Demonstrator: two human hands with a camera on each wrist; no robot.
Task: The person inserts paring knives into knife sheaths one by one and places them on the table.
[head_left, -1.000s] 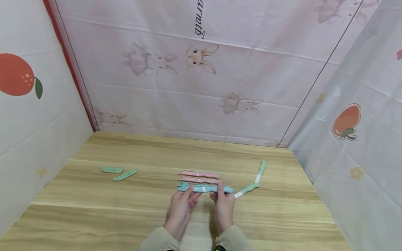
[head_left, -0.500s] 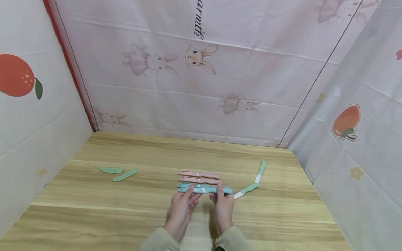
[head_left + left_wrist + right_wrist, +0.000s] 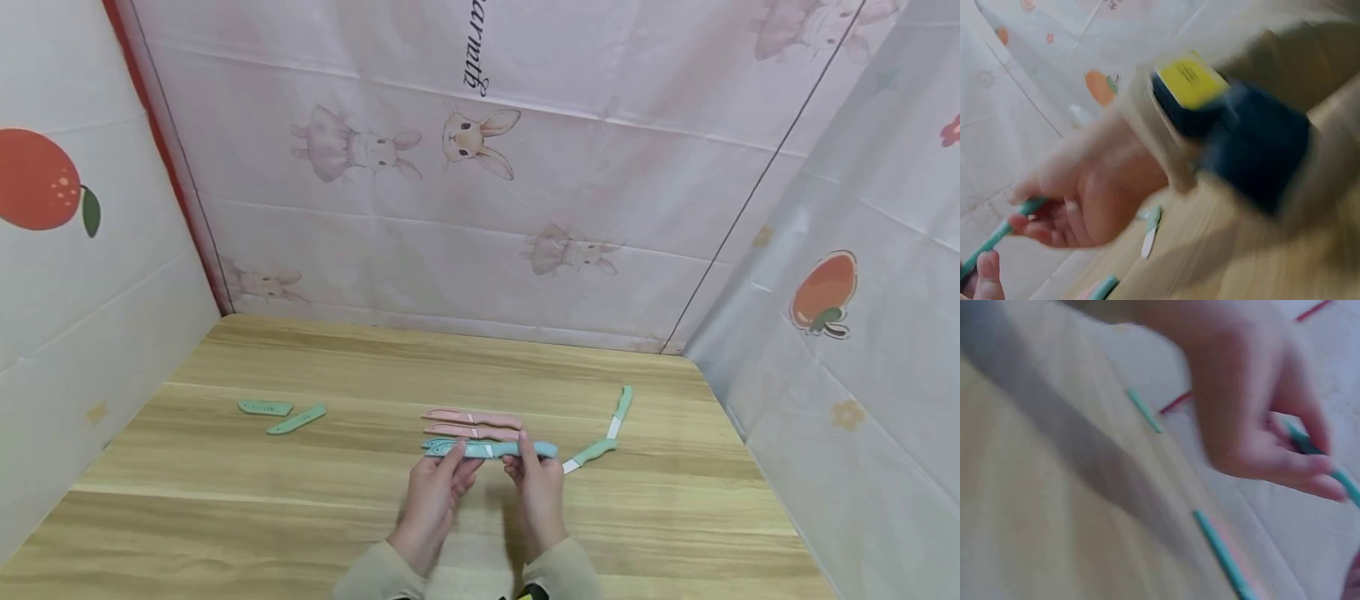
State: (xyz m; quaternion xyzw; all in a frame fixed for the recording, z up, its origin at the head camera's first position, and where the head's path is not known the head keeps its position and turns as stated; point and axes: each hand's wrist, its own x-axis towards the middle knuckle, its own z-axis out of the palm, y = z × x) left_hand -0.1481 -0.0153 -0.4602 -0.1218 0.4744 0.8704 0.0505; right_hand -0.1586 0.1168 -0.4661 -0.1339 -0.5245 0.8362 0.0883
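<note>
A blue paring knife [image 3: 525, 449], its blade in a blue sheath [image 3: 472, 450], is held level over the table by both hands. My left hand [image 3: 431, 496] pinches the sheath, thumb on top. My right hand [image 3: 540, 492] grips the handle between thumb and curled fingers. The left wrist view shows the right hand [image 3: 1091, 194] on the handle; in the right wrist view the left hand [image 3: 1254, 419] holds the sheathed end. Just behind lies a second blue sheathed knife [image 3: 1219, 550], mostly hidden in the head view. Two pink sheathed knives [image 3: 495, 419] lie beyond it.
Two bare-bladed green knives [image 3: 597, 451] lie to the right, the nearer one close to my right hand. Two green sheaths [image 3: 297, 419] lie on the left of the wooden table [image 3: 225, 517]. Printed cloth walls [image 3: 420, 275] enclose the back and sides.
The handle end of the held blue knife has risen slightly, and my right hand has shifted a little to the right. Both hands keep their hold; the things on the table stay put.
</note>
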